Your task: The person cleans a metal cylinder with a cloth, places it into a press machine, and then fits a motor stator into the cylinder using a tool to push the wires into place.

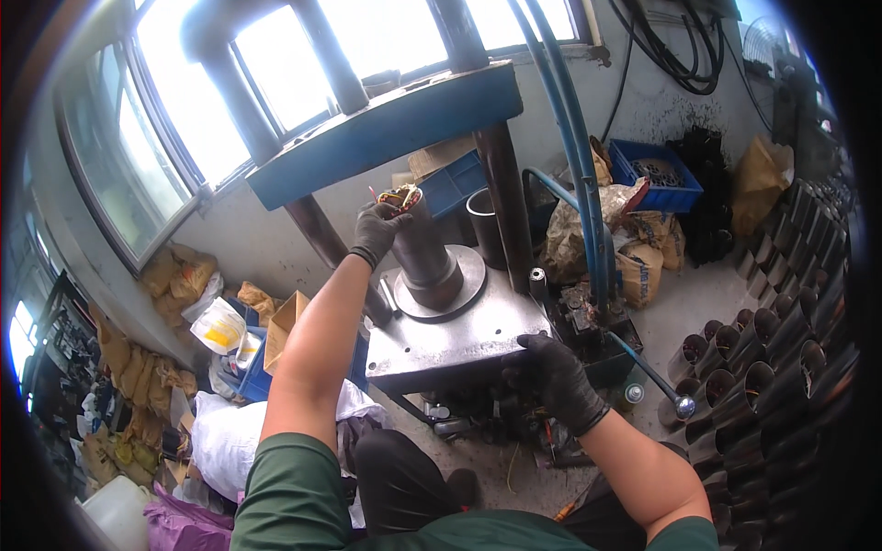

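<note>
The person works at a blue-framed press (386,129) with a bare steel bed plate (459,340). A dark steel cylinder (424,257) stands upright on a round base at the middle of the plate, and a motor winding (401,196), a bundle of copper wire with red and yellow leads, sits on its top end at about 11 o'clock from the plate's middle.

The left hand (377,231), in a black glove, is closed around the upper part of the cylinder with the fingertips touching the winding. The right hand (556,375), also gloved in black, lies curled over the plate's near right corner at 4 o'clock, just beside a lever with a ball knob (684,404).

The cylinder looks heavy, rigid and smooth, likely oily, so a full wrap around its wall seems the sure hold. The winding looks light and easily bent; its thin wire would suffer from pulling on the leads.

Counted: one cylinder, one winding, two gloved hands, two blue hoses (574,138). Many dark metal tubes (772,386) stand packed together at 3 o'clock, too many to count.
</note>
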`<state>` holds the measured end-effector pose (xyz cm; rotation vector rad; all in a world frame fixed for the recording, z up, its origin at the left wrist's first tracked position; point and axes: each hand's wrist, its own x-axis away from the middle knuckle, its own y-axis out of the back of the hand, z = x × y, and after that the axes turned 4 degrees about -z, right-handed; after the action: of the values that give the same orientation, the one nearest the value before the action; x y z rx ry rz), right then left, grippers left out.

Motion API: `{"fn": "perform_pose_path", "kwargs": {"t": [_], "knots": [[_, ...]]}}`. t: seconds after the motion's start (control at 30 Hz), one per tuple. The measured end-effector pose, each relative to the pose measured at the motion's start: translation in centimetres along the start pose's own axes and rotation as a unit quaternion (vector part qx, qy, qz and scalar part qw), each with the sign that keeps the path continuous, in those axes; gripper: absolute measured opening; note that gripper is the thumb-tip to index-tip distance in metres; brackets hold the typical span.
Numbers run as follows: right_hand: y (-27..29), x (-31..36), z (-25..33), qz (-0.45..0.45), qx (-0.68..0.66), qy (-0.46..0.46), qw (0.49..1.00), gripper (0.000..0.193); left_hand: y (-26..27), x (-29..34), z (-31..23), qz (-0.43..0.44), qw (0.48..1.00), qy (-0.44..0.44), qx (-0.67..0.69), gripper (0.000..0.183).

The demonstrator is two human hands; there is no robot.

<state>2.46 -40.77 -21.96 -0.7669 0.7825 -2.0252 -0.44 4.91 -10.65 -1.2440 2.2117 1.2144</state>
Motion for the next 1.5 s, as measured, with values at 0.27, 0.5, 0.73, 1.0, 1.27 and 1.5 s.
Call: {"fn": "perform_pose_path", "kwargs": {"t": [0.27, 0.5, 0.73, 1.0, 1.27, 1.5], "knots": [[-0.2, 0.3, -0.3, 0.019, 0.049, 0.026, 0.998, 0.032, 0.0, 0.1, -3.0, 0.017, 0.988, 0.028, -0.153, 0.033], [-0.5, 0.9, 0.0, 0.03, 0.104, 0.018, 0.994, 0.028, 0.3, 0.0, -0.3, 0.002, 0.989, -0.017, -0.148, 0.045], [-0.3, 1.8, 0.6, 0.053, 0.12, 0.026, 0.991, 0.03, 1.5, -1.3, -2.7, 0.093, 0.974, -0.002, -0.205, 0.043], [-0.2, 2.7, 0.8, 0.077, 0.17, 0.025, 0.982, 0.038, 1.1, 1.0, -1.6, 0.033, 0.995, -0.028, -0.09, 0.043], [-0.6, 3.6, 1.6, 0.067, 0.251, 0.095, 0.961, 0.034, 2.6, -2.0, -2.2, 0.126, 0.97, -0.028, -0.204, 0.047], [-0.6, 3.7, 1.5, 0.065, 0.223, 0.078, 0.969, 0.035, 2.9, -4.4, -0.7, 0.249, 0.934, -0.055, -0.251, 0.061]]}}
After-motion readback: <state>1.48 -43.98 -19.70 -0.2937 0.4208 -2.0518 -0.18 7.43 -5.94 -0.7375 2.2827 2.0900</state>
